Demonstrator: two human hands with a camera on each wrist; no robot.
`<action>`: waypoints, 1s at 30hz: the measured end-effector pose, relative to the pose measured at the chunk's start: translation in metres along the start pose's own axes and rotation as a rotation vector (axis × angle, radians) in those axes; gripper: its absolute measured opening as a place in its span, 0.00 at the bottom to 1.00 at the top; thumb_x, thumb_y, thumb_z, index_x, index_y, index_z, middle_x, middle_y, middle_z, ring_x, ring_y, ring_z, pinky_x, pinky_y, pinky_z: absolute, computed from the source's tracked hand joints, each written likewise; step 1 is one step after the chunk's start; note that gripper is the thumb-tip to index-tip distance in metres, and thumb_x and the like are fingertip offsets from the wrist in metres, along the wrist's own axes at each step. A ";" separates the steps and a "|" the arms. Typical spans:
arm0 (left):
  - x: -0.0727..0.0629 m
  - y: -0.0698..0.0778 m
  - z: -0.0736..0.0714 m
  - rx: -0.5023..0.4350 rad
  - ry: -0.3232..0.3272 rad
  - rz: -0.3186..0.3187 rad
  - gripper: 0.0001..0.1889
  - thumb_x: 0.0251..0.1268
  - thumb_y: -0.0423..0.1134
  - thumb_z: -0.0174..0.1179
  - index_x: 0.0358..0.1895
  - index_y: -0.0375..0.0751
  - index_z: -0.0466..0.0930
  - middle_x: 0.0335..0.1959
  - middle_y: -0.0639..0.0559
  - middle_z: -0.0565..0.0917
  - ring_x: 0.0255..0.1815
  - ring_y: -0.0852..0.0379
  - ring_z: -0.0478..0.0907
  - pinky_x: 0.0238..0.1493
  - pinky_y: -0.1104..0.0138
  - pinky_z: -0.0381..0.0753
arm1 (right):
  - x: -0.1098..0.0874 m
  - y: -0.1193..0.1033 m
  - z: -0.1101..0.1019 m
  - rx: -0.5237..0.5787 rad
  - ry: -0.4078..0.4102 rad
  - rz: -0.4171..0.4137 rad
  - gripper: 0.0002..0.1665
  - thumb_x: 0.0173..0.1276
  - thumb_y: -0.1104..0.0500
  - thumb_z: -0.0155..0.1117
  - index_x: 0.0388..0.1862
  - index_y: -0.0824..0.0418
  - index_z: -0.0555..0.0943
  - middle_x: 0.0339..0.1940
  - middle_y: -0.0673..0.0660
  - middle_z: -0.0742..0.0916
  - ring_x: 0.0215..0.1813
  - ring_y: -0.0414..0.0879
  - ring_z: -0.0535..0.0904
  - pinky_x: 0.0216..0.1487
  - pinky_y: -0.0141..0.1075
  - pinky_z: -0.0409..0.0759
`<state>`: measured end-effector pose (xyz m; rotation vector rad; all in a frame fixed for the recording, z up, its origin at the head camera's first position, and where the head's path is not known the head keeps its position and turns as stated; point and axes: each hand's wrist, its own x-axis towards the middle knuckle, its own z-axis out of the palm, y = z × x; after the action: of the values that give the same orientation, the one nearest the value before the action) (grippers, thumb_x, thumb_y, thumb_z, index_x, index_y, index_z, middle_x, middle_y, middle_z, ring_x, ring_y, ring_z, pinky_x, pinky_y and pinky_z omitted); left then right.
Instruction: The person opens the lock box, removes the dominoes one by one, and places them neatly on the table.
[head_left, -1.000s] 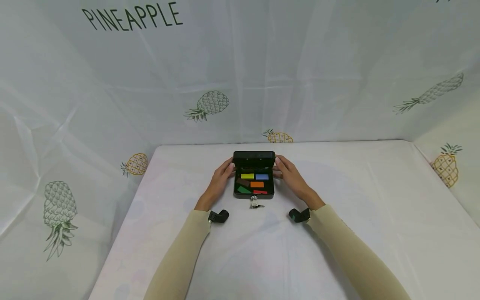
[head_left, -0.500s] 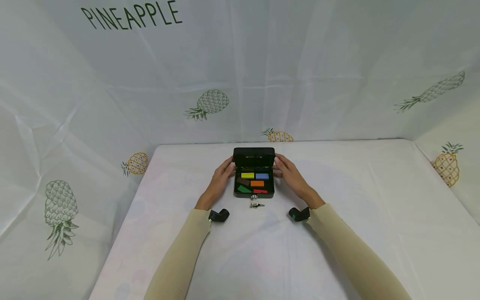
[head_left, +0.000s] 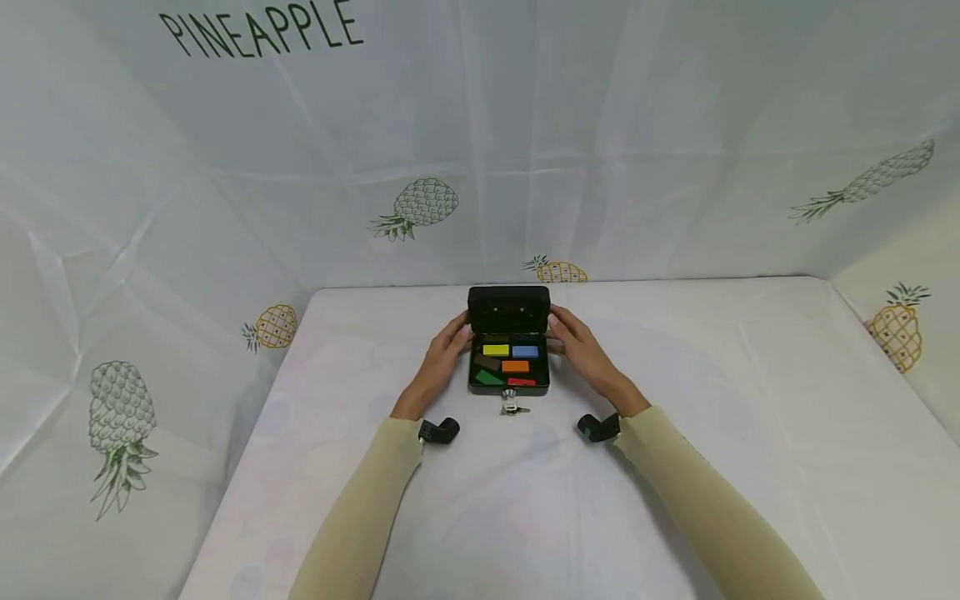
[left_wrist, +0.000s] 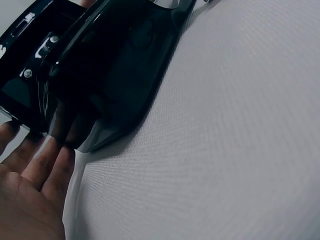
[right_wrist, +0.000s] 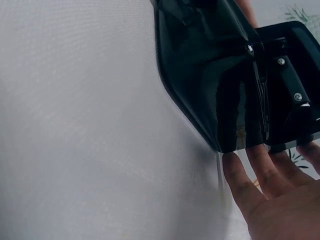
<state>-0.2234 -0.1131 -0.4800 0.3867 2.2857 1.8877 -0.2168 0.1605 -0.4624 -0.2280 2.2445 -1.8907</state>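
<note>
A small black cash box [head_left: 528,392] lies on the table with its lid [head_left: 508,300] raised. Inside are several coloured blocks, among them a yellow block [head_left: 496,350], a blue block [head_left: 525,352] and an orange block [head_left: 515,367]. Keys [head_left: 512,409] hang from the lock at the front. My left hand [head_left: 437,362] is at the box's left side by the hinge, its straight fingers touching the black wall in the left wrist view. On the opposite side, my right hand [head_left: 588,358] touches the wall near the lid, with extended fingertips [right_wrist: 231,162] along the edge.
A white cloth [head_left: 675,367] covers the table around the box. Behind it hangs a white curtain [head_left: 600,125] printed with pineapples. Each wrist carries a black camera, the left camera [head_left: 441,431] and right camera [head_left: 597,428] both in front of the hands.
The lid has swung further up and back, showing more of its inner face. Both hands stay at the box's sides and have hardly moved; the coloured blocks lie as before.
</note>
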 end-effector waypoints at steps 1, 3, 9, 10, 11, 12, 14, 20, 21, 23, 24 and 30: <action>0.000 0.000 0.000 -0.001 -0.001 0.005 0.29 0.91 0.45 0.41 0.86 0.39 0.54 0.83 0.39 0.62 0.78 0.36 0.68 0.82 0.46 0.65 | 0.000 0.000 0.000 -0.006 -0.002 -0.003 0.39 0.90 0.43 0.40 0.89 0.61 0.51 0.82 0.68 0.67 0.78 0.66 0.70 0.79 0.59 0.71; 0.000 -0.001 0.000 0.000 -0.004 0.009 0.29 0.91 0.43 0.41 0.86 0.38 0.53 0.84 0.38 0.61 0.79 0.36 0.67 0.82 0.46 0.65 | -0.001 0.001 0.000 -0.009 -0.004 -0.006 0.39 0.90 0.43 0.40 0.89 0.62 0.51 0.82 0.68 0.67 0.78 0.66 0.70 0.79 0.59 0.70; -0.001 -0.001 -0.001 -0.002 -0.018 0.029 0.28 0.90 0.39 0.41 0.86 0.37 0.52 0.85 0.40 0.59 0.80 0.37 0.66 0.82 0.47 0.66 | -0.001 0.002 -0.001 -0.003 -0.015 -0.026 0.39 0.90 0.45 0.40 0.88 0.63 0.50 0.82 0.70 0.66 0.77 0.68 0.69 0.79 0.61 0.69; -0.001 -0.001 -0.001 -0.002 -0.022 0.031 0.28 0.90 0.39 0.41 0.86 0.38 0.52 0.85 0.40 0.59 0.80 0.38 0.65 0.82 0.47 0.66 | -0.001 0.002 -0.001 -0.005 -0.015 -0.026 0.39 0.90 0.45 0.40 0.88 0.63 0.50 0.82 0.70 0.66 0.77 0.68 0.69 0.79 0.61 0.70; -0.001 -0.001 -0.001 0.003 -0.026 0.031 0.29 0.90 0.39 0.41 0.86 0.38 0.52 0.85 0.41 0.58 0.81 0.39 0.65 0.82 0.47 0.65 | -0.001 0.002 -0.001 -0.008 -0.017 -0.028 0.39 0.90 0.45 0.41 0.88 0.63 0.50 0.82 0.70 0.66 0.77 0.68 0.69 0.79 0.61 0.70; -0.002 -0.001 -0.001 0.014 -0.027 0.029 0.29 0.90 0.40 0.41 0.86 0.39 0.52 0.85 0.42 0.58 0.82 0.39 0.63 0.83 0.47 0.64 | -0.001 0.002 -0.001 -0.011 -0.017 -0.028 0.39 0.90 0.45 0.41 0.88 0.63 0.50 0.82 0.70 0.66 0.77 0.68 0.69 0.79 0.61 0.70; -0.003 -0.001 -0.001 0.039 -0.028 0.021 0.30 0.90 0.42 0.43 0.87 0.41 0.52 0.86 0.42 0.57 0.83 0.40 0.60 0.84 0.46 0.62 | -0.002 0.001 0.000 -0.020 -0.016 -0.021 0.39 0.90 0.44 0.42 0.88 0.62 0.50 0.83 0.69 0.66 0.77 0.67 0.69 0.79 0.60 0.70; -0.004 -0.004 -0.001 0.060 -0.048 -0.018 0.35 0.86 0.45 0.52 0.88 0.49 0.51 0.87 0.46 0.56 0.81 0.40 0.64 0.84 0.44 0.61 | -0.002 0.002 0.000 -0.050 -0.012 -0.017 0.39 0.90 0.47 0.46 0.89 0.61 0.50 0.84 0.68 0.62 0.79 0.67 0.67 0.79 0.60 0.71; -0.005 -0.004 -0.001 0.054 -0.059 -0.024 0.36 0.85 0.44 0.54 0.88 0.50 0.50 0.87 0.47 0.55 0.82 0.41 0.64 0.83 0.45 0.62 | -0.002 0.002 0.000 -0.055 -0.010 -0.017 0.39 0.89 0.48 0.47 0.89 0.60 0.50 0.84 0.68 0.62 0.79 0.67 0.67 0.78 0.60 0.71; -0.007 -0.005 -0.002 0.052 -0.084 -0.031 0.39 0.83 0.42 0.57 0.88 0.52 0.48 0.87 0.47 0.54 0.82 0.41 0.63 0.83 0.46 0.64 | -0.002 0.004 0.000 -0.073 -0.009 -0.024 0.39 0.89 0.49 0.49 0.89 0.60 0.51 0.84 0.69 0.63 0.80 0.68 0.66 0.78 0.60 0.72; -0.008 -0.005 -0.003 0.052 -0.097 -0.038 0.40 0.82 0.42 0.58 0.88 0.52 0.47 0.88 0.48 0.53 0.82 0.41 0.62 0.83 0.47 0.64 | -0.002 0.005 0.000 -0.085 -0.005 -0.026 0.39 0.89 0.49 0.50 0.89 0.60 0.51 0.84 0.69 0.63 0.80 0.67 0.66 0.78 0.60 0.72; -0.013 -0.005 -0.009 0.102 -0.186 -0.068 0.50 0.75 0.40 0.66 0.89 0.55 0.40 0.88 0.44 0.51 0.84 0.38 0.58 0.84 0.48 0.62 | -0.007 0.009 -0.001 -0.199 0.033 -0.066 0.37 0.87 0.54 0.54 0.86 0.62 0.56 0.83 0.68 0.66 0.77 0.67 0.69 0.79 0.62 0.70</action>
<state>-0.2143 -0.1258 -0.4839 0.4706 2.2469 1.6341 -0.2107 0.1650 -0.4705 -0.3057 2.4774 -1.7130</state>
